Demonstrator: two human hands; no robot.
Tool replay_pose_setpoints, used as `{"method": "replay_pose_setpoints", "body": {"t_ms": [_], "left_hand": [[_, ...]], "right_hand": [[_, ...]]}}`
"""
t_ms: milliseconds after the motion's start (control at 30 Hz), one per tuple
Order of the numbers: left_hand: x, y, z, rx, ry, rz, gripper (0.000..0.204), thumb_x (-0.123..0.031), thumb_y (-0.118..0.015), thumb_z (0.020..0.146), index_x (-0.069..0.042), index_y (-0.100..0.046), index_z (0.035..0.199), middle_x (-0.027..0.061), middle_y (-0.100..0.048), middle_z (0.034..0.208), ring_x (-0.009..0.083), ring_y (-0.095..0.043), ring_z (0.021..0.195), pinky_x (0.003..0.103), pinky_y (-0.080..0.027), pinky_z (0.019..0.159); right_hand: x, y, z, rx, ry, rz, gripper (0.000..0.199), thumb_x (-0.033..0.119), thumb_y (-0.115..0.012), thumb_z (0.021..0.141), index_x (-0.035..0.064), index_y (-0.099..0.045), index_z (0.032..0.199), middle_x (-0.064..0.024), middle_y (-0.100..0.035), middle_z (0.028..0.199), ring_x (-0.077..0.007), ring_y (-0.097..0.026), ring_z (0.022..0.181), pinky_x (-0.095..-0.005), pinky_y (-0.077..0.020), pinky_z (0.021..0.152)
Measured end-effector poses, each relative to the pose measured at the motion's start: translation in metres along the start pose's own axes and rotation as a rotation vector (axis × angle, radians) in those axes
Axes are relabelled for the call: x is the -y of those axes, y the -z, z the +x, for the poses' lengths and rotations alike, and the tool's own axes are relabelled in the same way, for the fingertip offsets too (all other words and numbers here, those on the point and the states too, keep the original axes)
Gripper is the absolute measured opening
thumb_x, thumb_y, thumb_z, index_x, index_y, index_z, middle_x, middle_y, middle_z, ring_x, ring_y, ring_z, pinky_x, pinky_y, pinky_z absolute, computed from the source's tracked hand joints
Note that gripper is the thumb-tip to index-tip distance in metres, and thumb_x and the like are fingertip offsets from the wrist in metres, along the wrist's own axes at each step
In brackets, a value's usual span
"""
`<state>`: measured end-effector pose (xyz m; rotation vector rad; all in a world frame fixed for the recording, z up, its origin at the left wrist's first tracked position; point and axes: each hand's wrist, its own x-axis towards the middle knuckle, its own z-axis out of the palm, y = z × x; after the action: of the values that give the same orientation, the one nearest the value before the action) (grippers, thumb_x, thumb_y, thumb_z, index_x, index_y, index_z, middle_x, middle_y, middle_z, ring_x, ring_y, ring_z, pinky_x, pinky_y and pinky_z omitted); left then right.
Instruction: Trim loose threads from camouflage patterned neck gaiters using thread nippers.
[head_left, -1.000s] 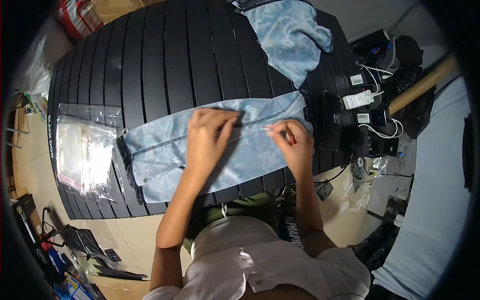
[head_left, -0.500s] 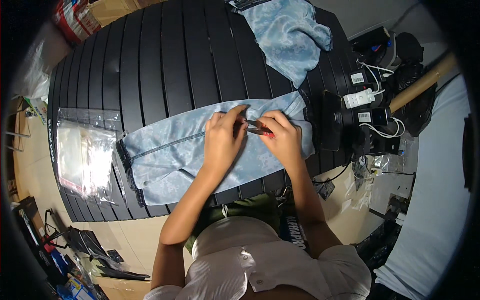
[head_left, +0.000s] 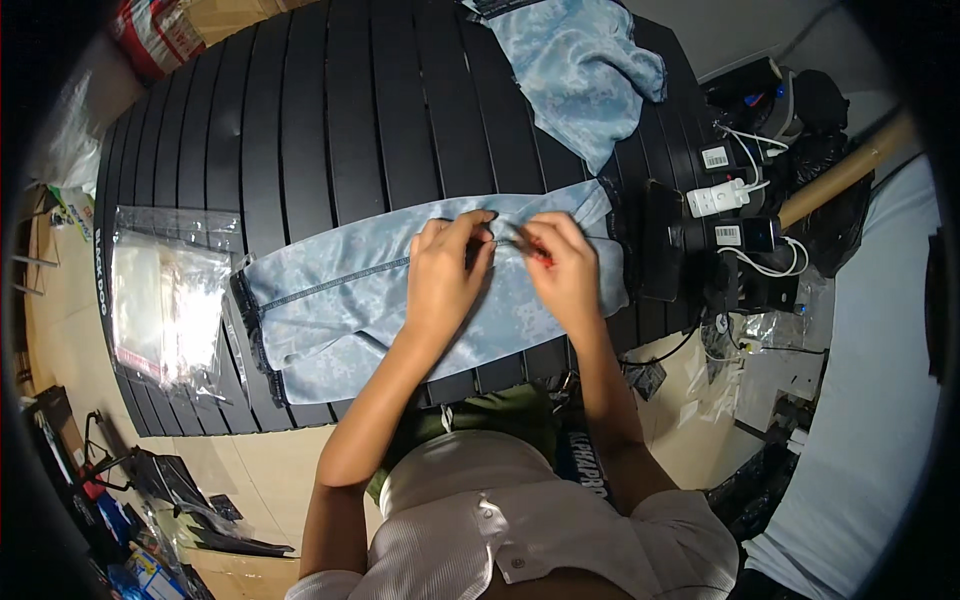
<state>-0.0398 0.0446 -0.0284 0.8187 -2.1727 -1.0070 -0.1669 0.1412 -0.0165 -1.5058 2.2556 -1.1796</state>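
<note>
A light blue mottled cloth piece (head_left: pixel 330 325) lies lengthwise across the dark slatted table (head_left: pixel 300 120), with dark trim at both ends and a seam along its length. My left hand (head_left: pixel 447 272) rests on its middle, thumb and fingers pinching a bit of the fabric near the seam. Just to the right, my right hand (head_left: pixel 562 270) is closed round small thread snips (head_left: pixel 543 258) with red on the handle. Their blades are smeared by motion and partly hidden by the fingers.
A second crumpled blue cloth piece (head_left: pixel 585 80) lies at the far right of the table. Clear plastic bags (head_left: pixel 165 310) are at the left. A dark phone-like slab (head_left: pixel 662 240), a white plug adapter (head_left: pixel 717 198) and cables line the right edge. A cardboard tube (head_left: pixel 850 165) juts in there.
My right hand has turned slightly, and the snips' dark blades, plain before, are now blurred and mostly out of sight. The left hand keeps its pinch in the same place.
</note>
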Motion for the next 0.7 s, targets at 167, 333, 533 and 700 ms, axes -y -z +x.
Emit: {"method": "replay_pose_setpoints", "body": {"t_ms": [167, 333, 533, 700], "left_hand": [[-0.002, -0.001, 0.001, -0.004, 0.006, -0.038, 0.028, -0.006, -0.065, 0.072, -0.008, -0.06, 0.099, 0.0011, -0.063, 0.078, 0.0208, -0.052, 0.076, 0.033, -0.038, 0.074], [0.0, 0.001, 0.0, 0.001, 0.01, -0.018, 0.027, -0.006, -0.065, 0.072, -0.008, -0.06, 0.098, 0.0011, -0.063, 0.078, 0.0207, -0.053, 0.077, 0.033, -0.038, 0.074], [-0.002, -0.002, 0.001, -0.002, 0.009, -0.027, 0.026, -0.006, -0.065, 0.072, -0.008, -0.06, 0.097, 0.0013, -0.063, 0.077, 0.021, -0.053, 0.077, 0.033, -0.038, 0.074], [0.0, -0.001, 0.0, -0.013, -0.003, -0.035, 0.025, -0.006, -0.064, 0.072, -0.008, -0.06, 0.096, 0.0015, -0.062, 0.077, 0.0214, -0.053, 0.076, 0.033, -0.038, 0.073]], "right_hand": [[-0.001, 0.011, 0.004, -0.125, -0.135, 0.189, 0.007, 0.0, -0.058, 0.084, -0.0064, -0.058, 0.087, -0.005, -0.054, 0.091, -0.008, -0.055, 0.073, -0.0234, -0.0489, 0.063], [0.004, 0.0, -0.001, 0.014, 0.054, -0.071, 0.021, -0.003, -0.064, 0.069, -0.0009, -0.059, 0.089, -0.0101, -0.056, 0.09, -0.0227, -0.06, 0.074, -0.0291, -0.0486, 0.063], [-0.005, -0.001, 0.001, -0.063, -0.049, 0.062, 0.013, -0.003, -0.061, 0.075, -0.0024, -0.058, 0.087, -0.0065, -0.057, 0.089, -0.0152, -0.059, 0.073, -0.0299, -0.05, 0.065], [-0.015, 0.015, 0.007, -0.229, -0.106, 0.123, 0.007, 0.0, -0.062, 0.079, -0.0043, -0.059, 0.083, -0.0031, -0.055, 0.09, -0.0067, -0.054, 0.07, -0.022, -0.0472, 0.059]]}}
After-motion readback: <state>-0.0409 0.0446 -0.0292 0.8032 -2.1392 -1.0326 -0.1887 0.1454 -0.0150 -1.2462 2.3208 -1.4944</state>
